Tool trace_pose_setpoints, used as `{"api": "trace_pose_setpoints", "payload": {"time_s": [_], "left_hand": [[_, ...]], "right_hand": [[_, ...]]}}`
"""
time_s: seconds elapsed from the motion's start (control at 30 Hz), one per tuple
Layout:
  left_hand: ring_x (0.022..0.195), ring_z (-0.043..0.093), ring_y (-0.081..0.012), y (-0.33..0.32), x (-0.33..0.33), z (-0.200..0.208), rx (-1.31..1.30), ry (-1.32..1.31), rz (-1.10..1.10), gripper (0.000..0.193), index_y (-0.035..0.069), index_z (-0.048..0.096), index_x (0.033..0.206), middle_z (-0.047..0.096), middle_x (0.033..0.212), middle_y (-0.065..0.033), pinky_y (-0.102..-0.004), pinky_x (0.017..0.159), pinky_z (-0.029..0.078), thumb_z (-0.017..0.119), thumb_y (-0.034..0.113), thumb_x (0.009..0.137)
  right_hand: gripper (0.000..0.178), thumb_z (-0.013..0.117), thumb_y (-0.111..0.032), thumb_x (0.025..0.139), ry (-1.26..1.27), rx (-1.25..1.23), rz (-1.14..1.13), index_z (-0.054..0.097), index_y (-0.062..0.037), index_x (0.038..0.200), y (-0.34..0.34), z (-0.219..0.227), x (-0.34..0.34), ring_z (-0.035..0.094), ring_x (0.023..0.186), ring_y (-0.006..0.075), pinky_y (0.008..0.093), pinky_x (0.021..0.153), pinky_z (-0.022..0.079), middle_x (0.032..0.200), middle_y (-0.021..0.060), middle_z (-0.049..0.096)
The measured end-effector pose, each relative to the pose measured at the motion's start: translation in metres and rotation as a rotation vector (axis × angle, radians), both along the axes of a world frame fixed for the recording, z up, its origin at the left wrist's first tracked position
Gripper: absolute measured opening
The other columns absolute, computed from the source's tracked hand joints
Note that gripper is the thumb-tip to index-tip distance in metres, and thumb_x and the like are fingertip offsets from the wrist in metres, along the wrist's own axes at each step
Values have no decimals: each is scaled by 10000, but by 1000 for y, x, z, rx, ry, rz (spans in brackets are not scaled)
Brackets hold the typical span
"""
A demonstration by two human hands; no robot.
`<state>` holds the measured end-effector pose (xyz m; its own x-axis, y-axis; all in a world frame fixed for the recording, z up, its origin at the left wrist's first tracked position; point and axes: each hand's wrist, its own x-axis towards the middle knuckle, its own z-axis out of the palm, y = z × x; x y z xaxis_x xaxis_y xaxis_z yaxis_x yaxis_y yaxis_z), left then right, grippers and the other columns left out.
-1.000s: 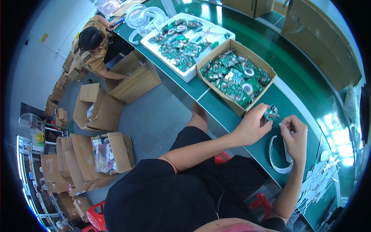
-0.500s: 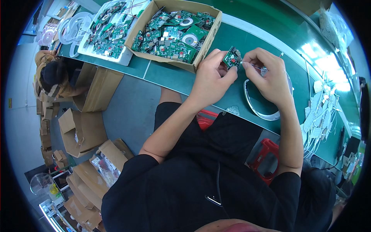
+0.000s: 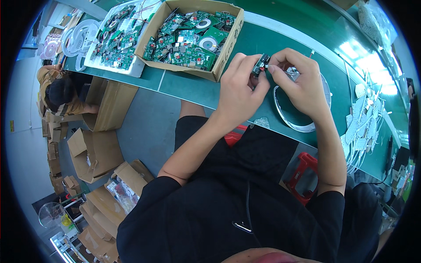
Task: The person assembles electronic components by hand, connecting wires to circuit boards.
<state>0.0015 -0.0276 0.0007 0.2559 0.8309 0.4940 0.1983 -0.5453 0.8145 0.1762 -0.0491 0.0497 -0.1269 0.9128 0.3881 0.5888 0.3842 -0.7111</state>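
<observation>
Over the green table, my left hand (image 3: 240,87) is closed on a small green circuit board (image 3: 260,64), which is tilted almost edge-on. My right hand (image 3: 300,81) is closed, with thumb and forefinger pinched together at the board's right edge. A thin wire runs into that pinch, though its end is mostly hidden by the fingers. Under my right hand and wrist lies a white ring-shaped frame (image 3: 280,111) on the table; the hand covers part of it.
A cardboard box (image 3: 219,65) full of circuit boards stands left of my hands, beside a white foam tray (image 3: 136,69) of more boards. White panels with cables (image 3: 362,127) lie at right. Open cartons (image 3: 98,160) fill the floor at left, where another person (image 3: 63,90) bends over.
The circuit board has turned from showing its face to nearly edge-on. My right fingertips have moved left, up against it. The whole view has shifted slightly.
</observation>
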Motion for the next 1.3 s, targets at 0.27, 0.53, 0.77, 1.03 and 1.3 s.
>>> {"api": "trace_pose_setpoints", "payload": {"time_s": [0.27,0.53,0.77,1.03,1.3], "left_hand": [[713,617,-187,-4,9,-10,238,55,88,538,-35,639,1383,564,980,-113,-327,593,514,709,-81,852],[813,667,-166,-5,13,-11,204,37,112,554,29,653,1430,611,1014,-102,-293,672,641,742,-67,892],[777,636,-233,-4,12,-13,345,109,127,678,30,586,1506,558,1033,-123,-359,651,557,713,-90,851],[817,661,-273,-6,12,-10,329,186,132,682,15,554,1526,555,1050,-144,-384,683,574,702,-76,866],[843,665,-290,-4,12,-7,308,156,64,612,-56,546,1496,556,1070,-163,-382,687,576,693,-42,902]], "right_hand": [[145,675,-105,892,274,-197,-74,712,30,927,-7,4,-5,661,752,132,287,765,541,790,73,725],[151,679,-93,895,339,-230,-105,717,49,930,-8,1,-5,621,723,90,258,712,512,783,44,713],[162,672,-83,911,501,-333,-113,705,76,914,-7,-1,-4,624,736,68,233,670,497,787,46,701],[169,672,-88,919,550,-346,-162,704,78,925,-8,-2,-11,647,745,81,239,695,521,801,64,712],[165,674,-85,923,536,-372,-194,702,77,925,-8,-2,-10,660,742,85,232,694,531,802,68,717]]}}
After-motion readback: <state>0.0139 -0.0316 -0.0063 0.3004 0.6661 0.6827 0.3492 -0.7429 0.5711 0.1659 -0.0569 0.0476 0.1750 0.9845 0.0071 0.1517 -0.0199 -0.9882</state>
